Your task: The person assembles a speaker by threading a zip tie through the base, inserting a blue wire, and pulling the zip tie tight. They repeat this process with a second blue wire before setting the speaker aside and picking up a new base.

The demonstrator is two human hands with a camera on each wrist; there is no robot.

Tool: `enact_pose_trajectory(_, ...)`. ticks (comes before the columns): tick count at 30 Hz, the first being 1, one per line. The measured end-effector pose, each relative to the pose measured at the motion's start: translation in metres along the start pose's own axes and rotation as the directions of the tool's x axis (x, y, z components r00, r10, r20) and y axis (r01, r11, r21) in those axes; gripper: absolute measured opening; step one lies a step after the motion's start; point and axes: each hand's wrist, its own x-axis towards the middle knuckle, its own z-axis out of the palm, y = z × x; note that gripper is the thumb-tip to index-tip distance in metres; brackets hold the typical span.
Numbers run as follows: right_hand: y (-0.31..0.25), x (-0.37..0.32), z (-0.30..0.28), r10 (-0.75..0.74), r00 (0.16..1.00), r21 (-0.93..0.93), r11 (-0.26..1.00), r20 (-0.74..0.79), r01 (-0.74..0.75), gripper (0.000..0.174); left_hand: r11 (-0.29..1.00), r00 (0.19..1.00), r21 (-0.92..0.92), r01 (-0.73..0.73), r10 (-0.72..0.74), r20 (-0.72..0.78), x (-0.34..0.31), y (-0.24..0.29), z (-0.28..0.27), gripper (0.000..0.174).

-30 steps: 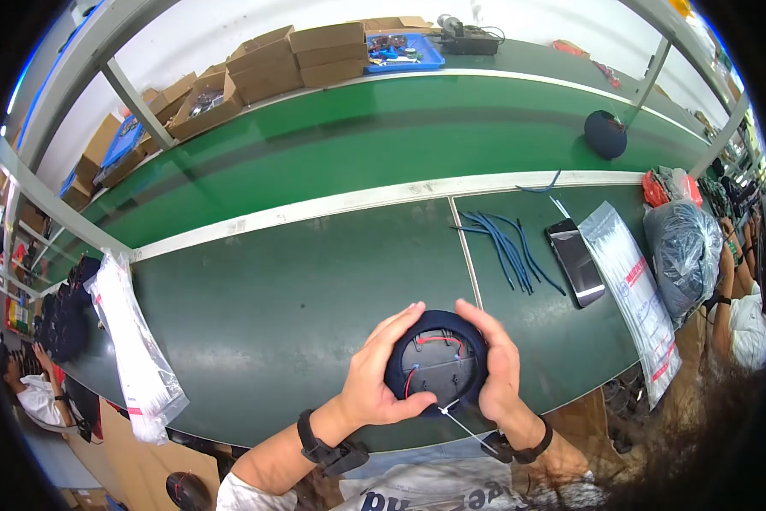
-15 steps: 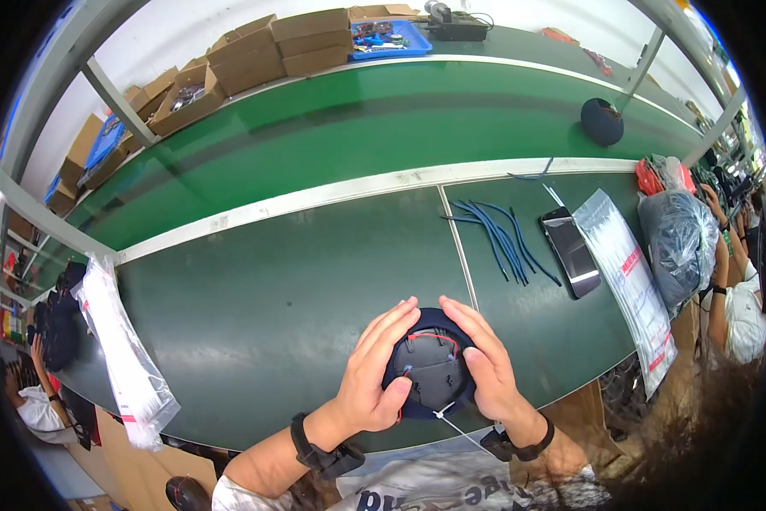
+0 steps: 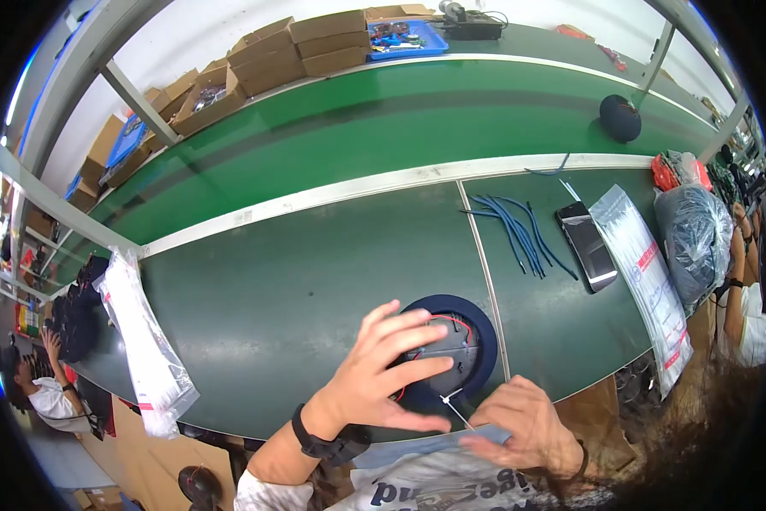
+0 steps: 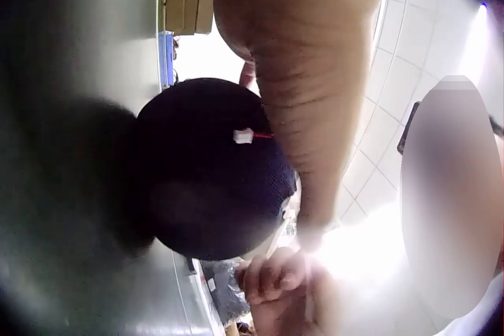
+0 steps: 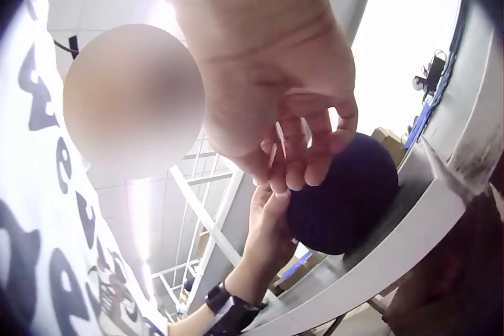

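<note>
A round dark navy fabric-covered piece (image 3: 486, 341) sits near the table's front edge, its black plastic face (image 3: 451, 349) up with red wires across it. Around its lower edge is a white cable tie (image 3: 448, 399), its tail sticking out toward the person. My left hand (image 3: 383, 366) lies over the left side of the piece, fingers spread and fairly straight. At the lower right my right hand (image 3: 524, 430) pinches the tie's tail between thumb and curled fingers. In the left wrist view a white connector (image 4: 244, 137) on a red wire shows against the navy piece (image 4: 213, 186).
Blue cords (image 3: 519, 234), a phone (image 3: 587, 247) and a bag of white cable ties (image 3: 647, 281) lie to the right. Another such bag (image 3: 144, 349) lies left. Beyond a white rail (image 3: 332, 201), a second round navy piece (image 3: 620, 117) sits on the green surface.
Both hands were cupping the piece's sides. The right hand has come off it and moved down to the tie's tail; the left has spread its fingers across the face.
</note>
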Motion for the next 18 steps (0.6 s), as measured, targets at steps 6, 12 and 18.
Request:
enact_pose_trajectory(6,0.0,-0.003,-0.005,-0.006,1.0,-0.067,0.998,-0.024,0.004,0.011,0.993,0.994,-0.063,0.101,-0.103,-0.024,-0.004,0.0,0.012,0.075)
enact_pose_trajectory(12,0.005,-0.003,-0.014,0.019,0.999,-0.098,0.995,-0.046,-0.023,0.01,0.996,0.996,-0.046,0.079,-0.081,-0.035,-0.007,-0.001,0.016,0.066)
enact_pose_trajectory(18,0.005,-0.005,-0.013,0.03,0.995,-0.085,0.996,-0.096,-0.039,0.01,0.999,0.999,0.016,0.049,-0.048,-0.016,-0.004,0.008,0.014,0.045)
